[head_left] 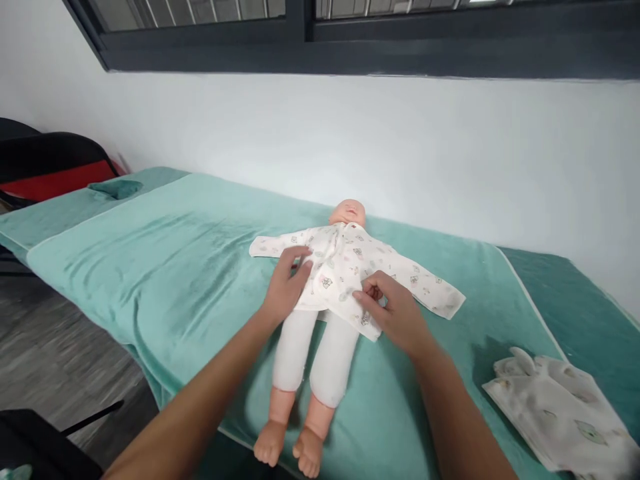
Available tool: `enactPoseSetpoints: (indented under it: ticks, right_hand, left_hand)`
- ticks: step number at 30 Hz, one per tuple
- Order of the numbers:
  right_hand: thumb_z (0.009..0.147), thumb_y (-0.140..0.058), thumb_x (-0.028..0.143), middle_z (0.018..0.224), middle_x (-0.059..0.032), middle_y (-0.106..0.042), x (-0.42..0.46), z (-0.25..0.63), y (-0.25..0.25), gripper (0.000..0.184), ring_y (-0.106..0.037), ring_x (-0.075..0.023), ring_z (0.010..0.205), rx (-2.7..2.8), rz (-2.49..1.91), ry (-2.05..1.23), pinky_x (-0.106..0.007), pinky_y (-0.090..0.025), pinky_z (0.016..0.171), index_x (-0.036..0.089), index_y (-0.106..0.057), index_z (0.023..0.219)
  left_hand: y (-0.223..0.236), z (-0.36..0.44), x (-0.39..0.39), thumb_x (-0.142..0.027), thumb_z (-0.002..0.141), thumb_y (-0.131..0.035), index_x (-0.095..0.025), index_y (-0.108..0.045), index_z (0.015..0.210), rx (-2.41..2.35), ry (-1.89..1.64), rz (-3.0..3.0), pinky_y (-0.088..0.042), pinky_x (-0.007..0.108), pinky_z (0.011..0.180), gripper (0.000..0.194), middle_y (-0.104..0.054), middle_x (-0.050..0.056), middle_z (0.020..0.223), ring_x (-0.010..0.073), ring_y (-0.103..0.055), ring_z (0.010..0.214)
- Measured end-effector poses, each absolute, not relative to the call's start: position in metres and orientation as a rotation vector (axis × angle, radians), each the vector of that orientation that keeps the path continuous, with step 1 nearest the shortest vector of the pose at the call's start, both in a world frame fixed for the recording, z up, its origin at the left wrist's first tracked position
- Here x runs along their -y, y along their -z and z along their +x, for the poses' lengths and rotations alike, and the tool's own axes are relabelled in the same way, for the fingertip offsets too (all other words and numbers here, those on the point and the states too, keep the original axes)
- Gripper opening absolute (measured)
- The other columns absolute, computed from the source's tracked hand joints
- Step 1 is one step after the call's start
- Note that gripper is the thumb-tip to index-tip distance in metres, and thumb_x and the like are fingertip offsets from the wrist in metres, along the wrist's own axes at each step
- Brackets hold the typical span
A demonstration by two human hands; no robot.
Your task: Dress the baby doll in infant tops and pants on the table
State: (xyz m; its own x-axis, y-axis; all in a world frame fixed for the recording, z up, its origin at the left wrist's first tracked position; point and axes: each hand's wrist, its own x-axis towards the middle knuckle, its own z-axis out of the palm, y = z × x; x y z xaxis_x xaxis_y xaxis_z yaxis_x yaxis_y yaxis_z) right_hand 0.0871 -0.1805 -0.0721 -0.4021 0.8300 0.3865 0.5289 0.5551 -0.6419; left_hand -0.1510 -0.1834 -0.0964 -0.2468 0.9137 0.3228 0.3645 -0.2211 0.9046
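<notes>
A baby doll (349,212) lies on its back, head toward the wall and bare feet toward me. It wears white leggings (334,360) and a white long-sleeved baby shirt (345,267) with small prints, sleeves spread to both sides. My left hand (290,283) rests at the shirt's left side, its thumb and fingers slightly apart on the cloth. On the other side, my right hand (393,310) has its fingers curled and thumb against the shirt near the lower hem, seemingly pinching the fabric. The exact contact of the right fingertips is partly hidden.
Under the doll, a green sheet (165,247) covers the bed. Folded printed white cloth (565,413) lies at the right front. A dark-framed window (350,57) is above the white wall. At the far left stands a black and red chair (60,177).
</notes>
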Motion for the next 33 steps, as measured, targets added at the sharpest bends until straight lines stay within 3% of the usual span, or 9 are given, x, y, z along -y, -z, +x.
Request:
enactPoseSetpoints:
  ticks: [2, 4, 6, 12, 16, 22, 26, 30, 33]
  right_hand:
    - [0.091, -0.068, 0.040, 0.095, -0.0034, -0.065, 0.190, 0.080, 0.077, 0.020, -0.060, -0.0225, 0.090, 2.121, -0.999, -0.417, -0.038, -0.048, 0.080, 0.025, -0.057, 0.095]
    - [0.087, -0.074, 0.037, 0.110, -0.0075, -0.065, 0.205, 0.070, 0.082, 0.030, -0.058, -0.0278, 0.104, 2.170, -0.915, -0.273, -0.045, -0.048, 0.090, 0.026, -0.058, 0.109]
    - [0.088, -0.073, 0.030, 0.110, -0.0089, -0.065, 0.223, 0.060, 0.089, 0.030, -0.058, -0.0288, 0.103, 2.184, -0.917, -0.176, -0.047, -0.048, 0.090, 0.026, -0.059, 0.114]
    - [0.094, -0.060, 0.013, 0.098, -0.0069, -0.064, 0.252, 0.055, 0.102, 0.015, -0.060, -0.0230, 0.090, 2.023, -0.990, -0.197, -0.040, -0.050, 0.078, 0.026, -0.062, 0.102]
    - [0.095, -0.061, 0.020, 0.093, -0.0051, -0.066, 0.250, 0.069, 0.102, 0.007, -0.062, -0.0203, 0.083, 1.938, -1.030, -0.498, -0.034, -0.049, 0.068, 0.026, -0.064, 0.092]
    - [0.095, -0.062, 0.035, 0.077, -0.0021, -0.060, 0.243, 0.063, 0.091, 0.021, -0.054, -0.0181, 0.071, 1.677, -1.167, -0.572, -0.034, -0.044, 0.068, 0.024, -0.061, 0.077]
    - [0.091, -0.062, 0.037, 0.098, -0.0066, -0.066, 0.202, 0.039, 0.063, 0.013, -0.061, -0.0231, 0.089, 1.709, -1.192, -0.399, -0.038, -0.048, 0.081, 0.025, -0.065, 0.096]
    - [0.089, -0.058, 0.039, 0.125, -0.0099, -0.064, 0.126, 0.018, 0.039, 0.033, -0.064, -0.0239, 0.095, 1.795, -1.394, -0.358, -0.041, -0.051, 0.086, 0.022, -0.062, 0.117]
    - [0.090, -0.058, 0.042, 0.130, -0.0121, -0.065, 0.081, 0.008, 0.036, 0.040, -0.063, -0.0295, 0.111, 1.880, -1.540, -0.384, -0.047, -0.046, 0.099, 0.021, -0.061, 0.123]
  left_hand:
    - [0.112, -0.160, 0.209, -0.039, 0.096, -0.049, -0.025, -0.062, 0.118, -1.531, -1.448, 1.399, -0.050, 0.037, 0.102, 0.029, -0.067, 0.006, 0.124, 0.0209, -0.062, 0.117]
    - [0.121, -0.165, 0.228, -0.040, 0.097, -0.049, -0.026, -0.064, 0.116, -1.517, -1.442, 1.381, -0.052, 0.037, 0.098, 0.028, -0.068, 0.006, 0.118, 0.0212, -0.064, 0.112]
    - [0.125, -0.169, 0.241, -0.037, 0.097, -0.050, -0.027, -0.066, 0.111, -1.507, -1.479, 1.435, -0.051, 0.036, 0.097, 0.023, -0.067, 0.005, 0.117, 0.0210, -0.063, 0.112]
    - [0.128, -0.174, 0.256, -0.027, 0.094, -0.055, -0.029, -0.067, 0.109, -1.387, -1.507, 1.484, -0.052, 0.035, 0.090, 0.020, -0.065, 0.004, 0.112, 0.0197, -0.063, 0.101]
    - [0.132, -0.175, 0.256, -0.022, 0.092, -0.053, -0.028, -0.065, 0.110, -1.321, -1.490, 1.472, -0.053, 0.035, 0.092, 0.023, -0.064, 0.004, 0.109, 0.0193, -0.064, 0.101]
    - [0.138, -0.175, 0.251, -0.018, 0.093, -0.050, -0.026, -0.063, 0.111, -1.349, -1.507, 1.507, -0.052, 0.035, 0.094, 0.024, -0.064, 0.005, 0.109, 0.0192, -0.063, 0.103]
    - [0.140, -0.174, 0.252, -0.018, 0.094, -0.051, -0.025, -0.065, 0.109, -1.393, -1.531, 1.512, -0.051, 0.034, 0.089, 0.021, -0.065, 0.004, 0.105, 0.0184, -0.062, 0.098]
    - [0.141, -0.174, 0.253, -0.020, 0.096, -0.052, -0.023, -0.065, 0.105, -1.421, -1.583, 1.535, -0.051, 0.033, 0.086, 0.016, -0.065, 0.004, 0.104, 0.0178, -0.061, 0.097]
    - [0.141, -0.173, 0.250, -0.018, 0.095, -0.053, -0.023, -0.064, 0.110, -1.449, -1.625, 1.630, -0.051, 0.035, 0.091, 0.019, -0.064, 0.005, 0.110, 0.0194, -0.060, 0.104]
